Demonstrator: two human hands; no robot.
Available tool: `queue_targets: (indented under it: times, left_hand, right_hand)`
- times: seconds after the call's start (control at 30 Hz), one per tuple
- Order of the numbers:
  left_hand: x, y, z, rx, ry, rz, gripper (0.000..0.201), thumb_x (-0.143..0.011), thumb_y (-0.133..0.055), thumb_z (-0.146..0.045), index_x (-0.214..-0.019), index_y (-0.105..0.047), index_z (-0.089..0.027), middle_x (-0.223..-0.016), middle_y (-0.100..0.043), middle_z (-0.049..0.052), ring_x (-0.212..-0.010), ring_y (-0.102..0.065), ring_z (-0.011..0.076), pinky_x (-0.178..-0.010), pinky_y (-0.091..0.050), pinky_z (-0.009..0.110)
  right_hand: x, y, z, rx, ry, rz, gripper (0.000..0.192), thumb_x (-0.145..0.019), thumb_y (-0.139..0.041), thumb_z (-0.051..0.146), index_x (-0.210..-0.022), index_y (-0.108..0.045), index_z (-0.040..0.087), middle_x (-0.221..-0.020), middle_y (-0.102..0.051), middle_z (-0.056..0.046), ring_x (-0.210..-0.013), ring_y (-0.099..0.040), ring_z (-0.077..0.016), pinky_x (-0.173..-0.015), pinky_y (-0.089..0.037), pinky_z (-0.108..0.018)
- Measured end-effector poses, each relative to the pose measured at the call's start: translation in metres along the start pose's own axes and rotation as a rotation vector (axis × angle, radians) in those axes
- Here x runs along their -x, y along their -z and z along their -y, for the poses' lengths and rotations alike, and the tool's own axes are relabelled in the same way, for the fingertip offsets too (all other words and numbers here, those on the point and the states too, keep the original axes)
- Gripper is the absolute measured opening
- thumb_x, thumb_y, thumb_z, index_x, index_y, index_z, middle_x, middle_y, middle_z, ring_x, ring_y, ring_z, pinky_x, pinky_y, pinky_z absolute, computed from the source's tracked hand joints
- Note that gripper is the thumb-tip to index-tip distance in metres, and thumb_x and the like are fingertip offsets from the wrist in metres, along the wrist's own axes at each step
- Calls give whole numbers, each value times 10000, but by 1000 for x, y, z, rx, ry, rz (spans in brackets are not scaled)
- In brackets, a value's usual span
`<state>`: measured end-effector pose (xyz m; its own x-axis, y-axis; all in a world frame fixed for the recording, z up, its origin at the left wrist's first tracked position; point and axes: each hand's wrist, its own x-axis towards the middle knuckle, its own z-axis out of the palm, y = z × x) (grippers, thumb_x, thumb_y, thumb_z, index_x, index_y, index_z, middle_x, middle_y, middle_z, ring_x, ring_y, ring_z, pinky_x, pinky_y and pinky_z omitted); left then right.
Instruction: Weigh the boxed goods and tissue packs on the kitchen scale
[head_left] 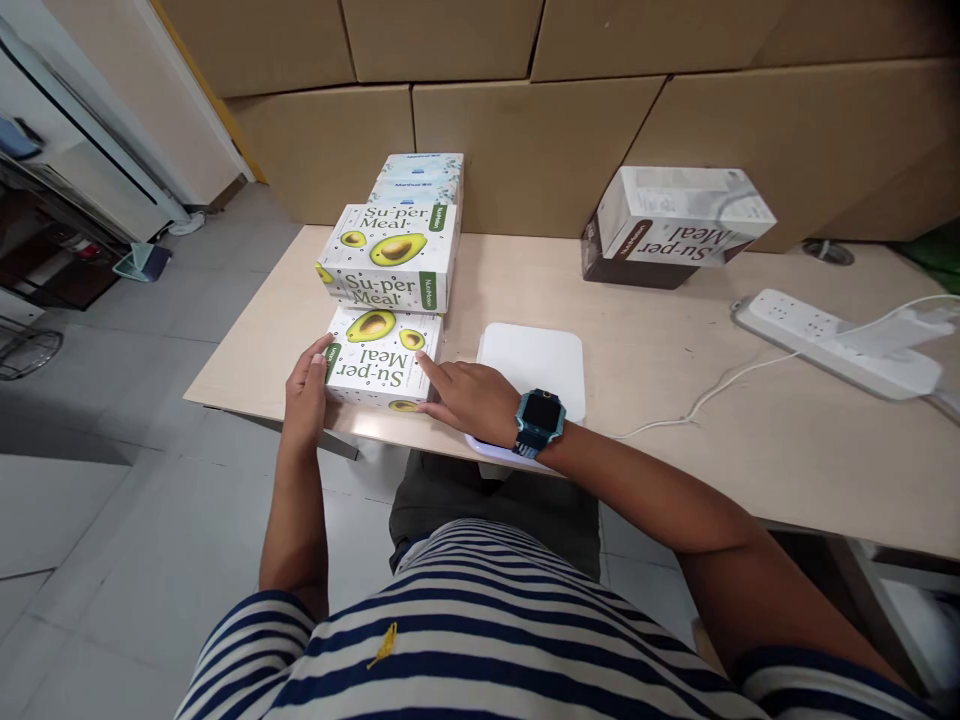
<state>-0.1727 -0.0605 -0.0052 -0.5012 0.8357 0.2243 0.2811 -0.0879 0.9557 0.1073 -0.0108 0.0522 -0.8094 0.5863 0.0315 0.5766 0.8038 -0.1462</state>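
A white Su-per Meal box (379, 368) with avocado pictures lies near the table's front edge, its lettering upside down to me. My left hand (306, 390) grips its left end, thumb on the side and fingers over the edge. From the right, my right hand (480, 400) holds the other end, with the index finger on the top and the thumb low at the corner. A second avocado Su-per Meal box (390, 250) stands just behind, touching or nearly so. Part of a white flat device (532, 360) shows beyond my right hand and wrist.
Pale blue boxes (416, 180) stand behind the avocado boxes. At the back right, a white and brown Su-per Meal box (675, 230) sits against stacked cardboard cartons (517, 150). A power strip (832, 340) with a white cable (697, 408) lies on the table (645, 350) to the right.
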Motion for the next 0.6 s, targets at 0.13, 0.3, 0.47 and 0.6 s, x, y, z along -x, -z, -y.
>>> queue_targets:
  times: [0.13, 0.3, 0.47, 0.6]
  left_hand:
    - [-6, 1, 4, -2, 7, 1, 612, -991, -610, -695, -1385, -741, -245, -1472, -726, 111, -1440, -648, 324, -1203, -577, 465]
    - [-7, 1, 6, -8, -5, -7, 654, -986, -593, -734, -1388, -730, -236, -1471, -727, 120, -1413, -676, 315, -1182, -593, 445]
    - [-2, -4, 5, 13, -82, -119, 690, -989, -597, -746, -1410, -698, -209, -1526, -691, 152, -1471, -637, 347, -1305, -477, 526]
    - [14, -6, -7, -141, -428, -310, 459, -1060, -607, -565, -1432, -664, -301, -1667, -557, 82, -1617, -467, 371, -1339, -423, 603]
  right_hand:
    - [0, 1, -3, -57, -6, 29, 734, -1122, -497, 498, -1712, -313, 100, -1266, -773, -224, -1123, -733, -320, -861, -573, -417]
    - [-1, 1, -3, -144, -28, 28, 749, -1109, -536, 471, -1721, -297, 113, -1354, -738, -234, -1198, -729, -334, -961, -602, -460]
    - [14, -5, -24, -274, 34, -73, 796, -1064, -621, 407, -1725, -296, 106, -1773, -359, -291, -1596, -500, -362, -1227, -532, -546]
    - [55, -4, -70, -285, -18, -355, 724, -1076, -548, 510, -1706, -376, 196, -1824, -310, -197, -1726, -276, -340, -1356, -369, -658]
